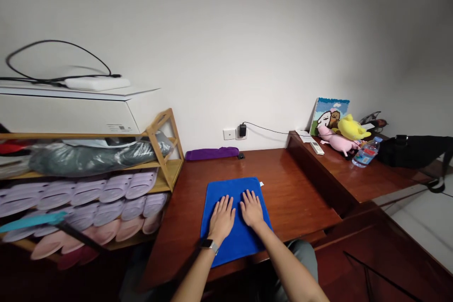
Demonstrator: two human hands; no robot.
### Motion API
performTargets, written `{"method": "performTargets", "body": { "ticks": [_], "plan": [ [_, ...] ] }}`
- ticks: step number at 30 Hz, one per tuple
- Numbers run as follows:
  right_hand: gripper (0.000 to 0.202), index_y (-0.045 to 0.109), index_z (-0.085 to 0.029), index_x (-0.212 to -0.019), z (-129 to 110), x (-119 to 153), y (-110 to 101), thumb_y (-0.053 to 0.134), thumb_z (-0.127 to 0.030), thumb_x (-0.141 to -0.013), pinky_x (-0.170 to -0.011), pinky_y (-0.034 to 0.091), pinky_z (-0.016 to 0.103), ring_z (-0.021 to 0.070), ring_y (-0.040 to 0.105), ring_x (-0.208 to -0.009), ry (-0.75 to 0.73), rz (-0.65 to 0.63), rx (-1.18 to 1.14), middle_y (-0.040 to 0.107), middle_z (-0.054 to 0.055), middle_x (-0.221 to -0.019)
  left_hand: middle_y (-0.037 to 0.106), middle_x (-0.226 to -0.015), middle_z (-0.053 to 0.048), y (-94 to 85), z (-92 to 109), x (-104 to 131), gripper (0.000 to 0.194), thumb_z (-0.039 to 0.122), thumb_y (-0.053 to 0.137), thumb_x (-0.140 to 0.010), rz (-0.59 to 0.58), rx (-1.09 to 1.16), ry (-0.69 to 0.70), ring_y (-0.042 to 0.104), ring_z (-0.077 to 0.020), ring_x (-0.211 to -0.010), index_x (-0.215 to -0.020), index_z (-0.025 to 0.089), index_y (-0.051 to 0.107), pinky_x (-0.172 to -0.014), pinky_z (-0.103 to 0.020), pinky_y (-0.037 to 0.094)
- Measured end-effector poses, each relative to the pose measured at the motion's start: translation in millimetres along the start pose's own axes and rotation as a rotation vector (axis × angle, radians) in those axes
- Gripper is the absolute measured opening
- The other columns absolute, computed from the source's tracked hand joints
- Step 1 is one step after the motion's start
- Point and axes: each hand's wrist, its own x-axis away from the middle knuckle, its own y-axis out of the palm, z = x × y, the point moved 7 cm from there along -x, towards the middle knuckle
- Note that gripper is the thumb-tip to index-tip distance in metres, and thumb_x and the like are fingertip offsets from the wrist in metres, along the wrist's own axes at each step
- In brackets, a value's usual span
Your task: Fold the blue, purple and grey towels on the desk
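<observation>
A blue cloth [235, 238] is spread out on the reddish-brown wooden desk [297, 198], its near edge at the desk's front edge. My left hand [222, 219], with a watch on the wrist, lies palm down on the left part of the cloth, fingers extended. On the right part rests my right hand [252, 208], also palm down, its fingers slightly spread. The two hands are apart, with blue fabric showing between them. A small white tag [261, 183] sticks out at the cloth's far right corner.
A folded purple cloth [212, 153] lies at the desk's back edge by the wall. Left stands a shoe rack [164, 151]. On the raised right surface are a bottle [367, 152], plush toys [339, 141], a remote [316, 147] and a black bag [410, 151].
</observation>
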Motion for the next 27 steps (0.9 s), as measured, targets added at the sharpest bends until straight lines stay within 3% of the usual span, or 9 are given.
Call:
{"method": "performTargets", "body": {
  "ticks": [2, 4, 8, 12, 18, 21, 23, 27],
  "plan": [
    [0.061, 0.039, -0.019, -0.169, -6.8, -7.0, 14.4, 0.028, -0.042, -0.114, -0.135, 0.013, 0.049, 0.0280, 0.017, -0.167, 0.009, -0.009, 0.026, 0.026, 0.007, -0.177, 0.046, -0.169, -0.011, 9.6, 1.4, -7.0, 0.061, 0.041, 0.033, -0.107, -0.016, 0.002, -0.026, 0.040, -0.0271, -0.160, -0.161, 0.019, 0.050, -0.132, -0.049, 0.031],
    [0.060, 0.037, -0.023, -0.170, -1.9, -8.4, 21.8, 0.027, -0.045, -0.114, -0.135, 0.011, 0.049, 0.0271, 0.017, -0.167, 0.006, 0.003, 0.055, 0.025, 0.006, -0.178, 0.042, -0.170, -0.015, 15.2, -13.6, -6.3, 0.065, 0.045, 0.034, -0.106, -0.022, -0.008, -0.088, 0.040, -0.0309, -0.160, -0.162, 0.014, 0.047, -0.132, -0.054, 0.030],
    [0.060, 0.034, -0.030, -0.171, 30.9, -6.4, 17.5, 0.026, -0.049, -0.115, -0.134, 0.011, 0.050, 0.0260, 0.017, -0.167, 0.052, 0.000, 0.107, 0.022, 0.003, -0.179, 0.031, -0.175, -0.015, 13.1, -67.0, 3.8, 0.074, 0.051, 0.029, -0.106, -0.047, -0.057, -0.227, 0.033, -0.0298, -0.163, -0.166, 0.008, 0.036, -0.134, -0.052, 0.025],
    [0.061, 0.031, -0.030, -0.171, 57.9, -7.6, 8.4, 0.026, -0.050, -0.115, -0.134, 0.011, 0.049, 0.0270, 0.013, -0.167, 0.082, -0.035, 0.124, 0.018, 0.003, -0.180, 0.038, -0.173, -0.012, 3.5, -111.8, 15.2, 0.071, 0.047, 0.026, -0.106, -0.065, -0.089, -0.228, 0.038, -0.0259, -0.161, -0.166, 0.011, 0.038, -0.134, -0.050, 0.025],
    [0.059, 0.034, -0.030, -0.171, 71.0, -11.2, -6.9, 0.026, -0.047, -0.114, -0.134, 0.008, 0.050, 0.0270, 0.012, -0.167, 0.084, -0.028, 0.133, 0.019, 0.003, -0.180, 0.052, -0.165, -0.019, -21.5, -181.7, 41.0, 0.068, 0.039, 0.026, -0.103, 0.130, -0.226, -0.376, 0.042, -0.0347, -0.157, -0.157, 0.009, 0.053, -0.130, -0.057, 0.028],
    [0.060, 0.039, -0.021, -0.169, 58.8, -4.0, -15.8, 0.028, -0.040, -0.113, -0.134, 0.010, 0.051, 0.0303, 0.014, -0.167, 0.180, 0.050, 0.134, 0.021, 0.007, -0.179, 0.053, -0.164, -0.018, -22.0, -193.0, 42.2, 0.068, 0.037, 0.026, -0.102, 0.113, -0.224, -0.344, 0.045, -0.0317, -0.156, -0.156, 0.008, 0.054, -0.130, -0.054, 0.031],
    [0.060, 0.043, -0.018, -0.167, 34.6, 6.2, -13.6, 0.030, -0.040, -0.113, -0.134, 0.011, 0.052, 0.0327, 0.016, -0.167, 0.206, 0.140, 0.127, 0.022, 0.011, -0.179, 0.054, -0.163, -0.020, -22.4, -193.6, 41.2, 0.068, 0.037, 0.027, -0.101, 0.113, -0.215, -0.346, 0.047, -0.0310, -0.155, -0.155, 0.006, 0.055, -0.130, -0.052, 0.031],
    [0.063, 0.044, -0.022, -0.167, -25.7, 31.4, 23.5, 0.028, -0.051, -0.114, -0.134, 0.010, 0.054, 0.0350, 0.015, -0.167, 0.113, 0.210, 0.075, 0.023, 0.011, -0.178, 0.055, -0.163, -0.019, -24.1, -191.0, 41.6, 0.065, 0.037, 0.031, -0.101, 0.138, -0.150, -0.353, 0.046, -0.0295, -0.155, -0.154, 0.009, 0.058, -0.131, -0.050, 0.028]
  ]
}}
